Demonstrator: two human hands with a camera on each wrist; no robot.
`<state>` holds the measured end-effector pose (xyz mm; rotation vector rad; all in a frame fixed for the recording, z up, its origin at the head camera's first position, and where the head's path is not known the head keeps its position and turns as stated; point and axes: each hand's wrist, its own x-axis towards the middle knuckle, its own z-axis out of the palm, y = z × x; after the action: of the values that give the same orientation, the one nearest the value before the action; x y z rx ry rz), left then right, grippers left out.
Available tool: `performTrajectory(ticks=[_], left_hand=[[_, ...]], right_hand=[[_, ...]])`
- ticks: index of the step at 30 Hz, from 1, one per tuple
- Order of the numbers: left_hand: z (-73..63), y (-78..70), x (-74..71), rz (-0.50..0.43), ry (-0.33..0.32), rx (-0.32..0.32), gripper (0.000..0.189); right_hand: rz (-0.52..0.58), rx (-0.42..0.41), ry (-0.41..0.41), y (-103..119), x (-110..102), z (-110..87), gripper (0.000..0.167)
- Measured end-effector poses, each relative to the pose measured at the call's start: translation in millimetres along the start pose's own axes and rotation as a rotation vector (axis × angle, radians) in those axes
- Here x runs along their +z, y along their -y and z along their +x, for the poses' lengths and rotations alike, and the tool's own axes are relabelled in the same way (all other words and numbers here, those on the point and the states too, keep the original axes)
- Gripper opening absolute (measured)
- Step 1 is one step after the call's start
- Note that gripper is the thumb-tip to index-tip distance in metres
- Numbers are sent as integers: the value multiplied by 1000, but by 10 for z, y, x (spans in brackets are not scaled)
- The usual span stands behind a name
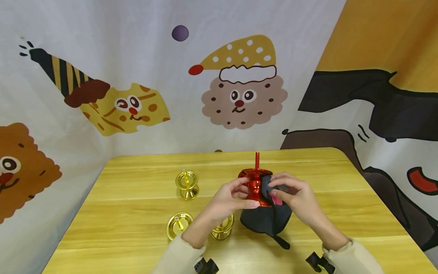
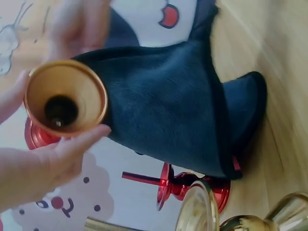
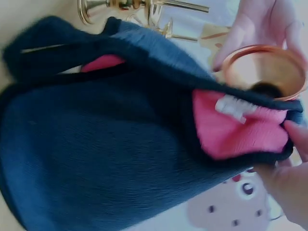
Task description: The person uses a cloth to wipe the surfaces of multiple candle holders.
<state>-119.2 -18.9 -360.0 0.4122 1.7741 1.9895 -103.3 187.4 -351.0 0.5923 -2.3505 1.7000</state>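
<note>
A shiny red candlestick with a thin upright spike is in my left hand, fingers and thumb around its body and base. From the left wrist view its hollow, coppery base faces the camera. My right hand pinches a dark blue cloth by its upper part, against the candlestick's right side. The cloth hangs down below both hands. In the right wrist view, a pink inner side with a white tag shows at the folded corner, along with black edging.
On the wooden table stand gold candlesticks: one farther back, one nearer, and another partly behind my left forearm. The left wrist view shows a second red candlestick beyond the cloth. A cartoon-printed curtain hangs behind.
</note>
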Motion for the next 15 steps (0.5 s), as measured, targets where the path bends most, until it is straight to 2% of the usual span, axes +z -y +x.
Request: performTrajectory(ticks=[2, 5, 6, 9, 12, 15], left_hand=[[-13, -13, -34, -91, 42, 1, 59], [-27, -14, -50, -147, 69, -9, 58], [-26, -7, -44, -132, 60, -11, 59], [-20, 5, 7, 19, 1, -14, 61], [-10, 18, 64, 165, -43, -17, 62], [-4, 31, 87, 197, -42, -10, 61]], right_hand=[[41, 45, -11, -36, -19, -3, 14], [63, 96, -18, -71, -23, -11, 12], [65, 103, -19, -72, -21, -14, 12], [39, 114, -20, -39, -5, -11, 13], [-58, 53, -14, 24, 18, 5, 17], [-147, -18, -9, 70, 38, 20, 20]])
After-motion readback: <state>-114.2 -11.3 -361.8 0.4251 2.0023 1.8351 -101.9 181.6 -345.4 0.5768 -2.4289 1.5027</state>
